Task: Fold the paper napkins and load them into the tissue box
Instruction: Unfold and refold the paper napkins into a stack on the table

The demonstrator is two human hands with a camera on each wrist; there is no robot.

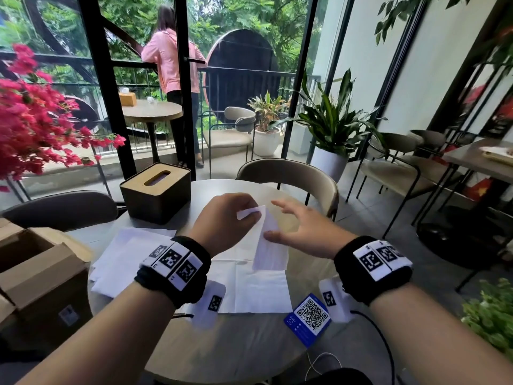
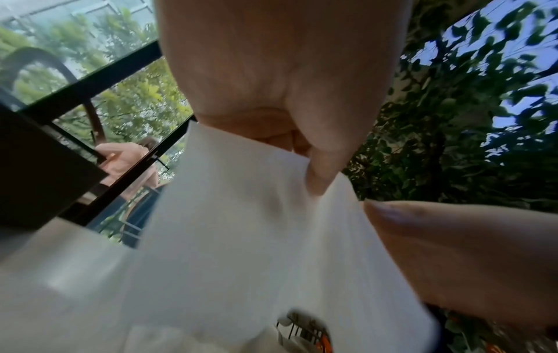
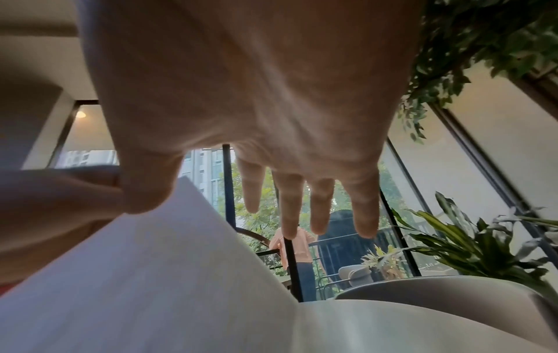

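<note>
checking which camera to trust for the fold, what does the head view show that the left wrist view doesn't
Only the head view shows the tissue box's slotted lid, the napkin pile on the round table, the cardboard box and the right hand's straight fingers. Only the left wrist view shows the left hand's thumb pinching the napkin close up. Both show that raised napkin and both hands.

Folded napkin (image 1: 270,245): thin white paper, matt, soft. Flat napkins (image 1: 258,287): same matt white paper. Tissue box (image 1: 155,191): dark matt body, pale smooth wood-look lid. Desk (image 1: 236,351): grey, smooth, faint sheen. Carton (image 1: 41,276): brown corrugated cardboard, matt. QR card (image 1: 308,319): blue and white, glossy. Wristbands (image 1: 177,268): black cloth, white plastic marker plates.
</note>
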